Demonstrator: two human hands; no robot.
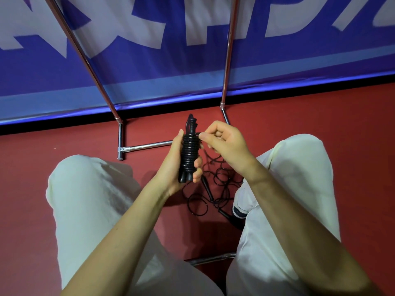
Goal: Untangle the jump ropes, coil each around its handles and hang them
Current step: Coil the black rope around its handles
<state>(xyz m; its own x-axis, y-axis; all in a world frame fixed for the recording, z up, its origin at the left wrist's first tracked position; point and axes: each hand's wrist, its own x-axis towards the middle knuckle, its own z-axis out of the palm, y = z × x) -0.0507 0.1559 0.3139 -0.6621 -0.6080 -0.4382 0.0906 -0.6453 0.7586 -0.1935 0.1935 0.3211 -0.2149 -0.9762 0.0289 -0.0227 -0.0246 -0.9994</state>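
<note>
Two hands meet above the red floor (64,137): the left hand (174,165) grips a black coiled jump rope bundle (189,154) upright, while the right hand (224,144) pinches its rope end near the top — a second tangled black rope (215,189) lies below, between the knees.

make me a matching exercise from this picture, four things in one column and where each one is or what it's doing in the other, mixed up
Things
1. left hand
2. right hand
3. loose rope
4. metal rack

States
A. lies tangled on the red floor
B. stands before the blue banner
C. grips the coiled rope upright
D. pinches the cord at the top of the coil

Pairs: 1-C, 2-D, 3-A, 4-B
</note>
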